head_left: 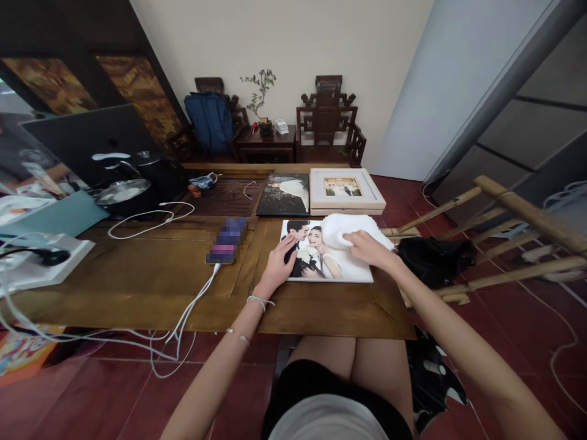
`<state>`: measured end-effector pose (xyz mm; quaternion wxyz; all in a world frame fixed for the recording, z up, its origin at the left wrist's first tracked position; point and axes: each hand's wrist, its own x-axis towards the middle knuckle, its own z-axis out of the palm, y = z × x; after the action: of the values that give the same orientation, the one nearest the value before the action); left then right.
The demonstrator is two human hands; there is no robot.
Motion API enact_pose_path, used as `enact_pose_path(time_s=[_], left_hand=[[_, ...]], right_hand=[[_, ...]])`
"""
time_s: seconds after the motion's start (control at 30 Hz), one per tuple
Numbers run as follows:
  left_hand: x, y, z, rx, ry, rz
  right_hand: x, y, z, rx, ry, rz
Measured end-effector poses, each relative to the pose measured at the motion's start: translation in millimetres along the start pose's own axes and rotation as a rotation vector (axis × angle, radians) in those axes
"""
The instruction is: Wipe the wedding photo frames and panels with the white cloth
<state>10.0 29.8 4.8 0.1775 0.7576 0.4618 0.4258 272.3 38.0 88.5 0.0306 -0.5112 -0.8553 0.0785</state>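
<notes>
A photo panel [334, 272] with a wedding picture of two people lies flat on the wooden table near its front edge. My left hand [277, 264] rests on the panel's left edge with its fingers stretched out. A fluffy white cloth [337, 226] covers the panel's upper right part and hangs past its right side. My right hand [367, 247] grips this cloth with curled fingers and presses it on the panel. Just behind lie a dark photo panel [284, 194] and a pale framed picture [347, 189], side by side.
Left of the panel lies a phone [227, 239], its screen blurred, with white cables [195, 299] running off the front edge. A power strip [68, 269], a pot [123, 192] and a kettle [158, 174] stand further left. A bamboo rack [458, 281] is close on the right.
</notes>
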Motion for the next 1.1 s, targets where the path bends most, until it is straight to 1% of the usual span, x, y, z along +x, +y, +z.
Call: enact_pose_path(time_s=[0.1, 0.2, 0.27, 0.3, 0.33, 0.4, 0.47, 0.57, 0.67, 0.73, 0.8, 0.87, 0.93, 1.0, 1.1], left_hand=[[0.0, 0.5, 0.4, 0.003, 0.002, 0.0], [-0.4, 1.4, -0.3, 0.01, -0.006, -0.003], [-0.9, 1.5, -0.7, 0.011, -0.011, 0.0], [-1.1, 1.1, -0.7, 0.01, -0.01, 0.002], [-1.3, 0.6, -0.7, 0.011, -0.01, 0.003], [-1.3, -0.6, -0.6, 0.015, -0.013, 0.005], [-0.9, -1.5, -0.7, 0.018, -0.016, 0.01], [-0.3, -2.1, -1.5, 0.021, -0.023, 0.021], [-0.2, -2.0, -2.5, 0.028, -0.027, 0.026], [-0.3, -1.8, -2.9, 0.03, -0.027, 0.027], [-0.4, -1.6, -2.9, 0.029, -0.028, 0.025], [-0.4, -1.0, -2.6, 0.027, -0.029, 0.019], [-0.3, -0.3, -2.1, 0.026, -0.025, 0.011], [0.0, 0.3, -1.5, 0.028, -0.02, 0.007], [0.1, 0.7, -0.9, 0.038, -0.021, 0.007]], right_hand=[[-52.6, -22.8, 16.1, -0.002, 0.036, -0.101], [-98.7, -47.5, 27.1, 0.014, -0.013, -0.122], [-114.6, -59.5, 30.1, 0.028, -0.071, -0.146], [-116.7, -63.0, 30.3, 0.036, -0.092, -0.16], [-114.6, -64.5, 29.5, 0.043, -0.104, -0.172], [-99.1, -62.3, 25.5, 0.047, -0.089, -0.174], [-71.3, -55.0, 18.6, 0.032, -0.055, -0.145], [-17.5, -40.8, 5.3, 0.006, -0.033, -0.066], [33.8, -28.2, -7.6, 0.002, -0.016, -0.032], [58.2, -22.6, -13.7, 0.0, -0.008, -0.024], [70.2, -20.6, -16.6, 0.001, -0.008, -0.019], [67.8, -23.5, -15.6, 0.002, -0.017, -0.015], [51.6, -31.2, -10.2, 0.004, -0.024, -0.019], [24.4, -42.8, -1.2, 0.001, -0.023, -0.039], [-25.9, -63.9, 14.5, -0.011, -0.032, -0.109]])
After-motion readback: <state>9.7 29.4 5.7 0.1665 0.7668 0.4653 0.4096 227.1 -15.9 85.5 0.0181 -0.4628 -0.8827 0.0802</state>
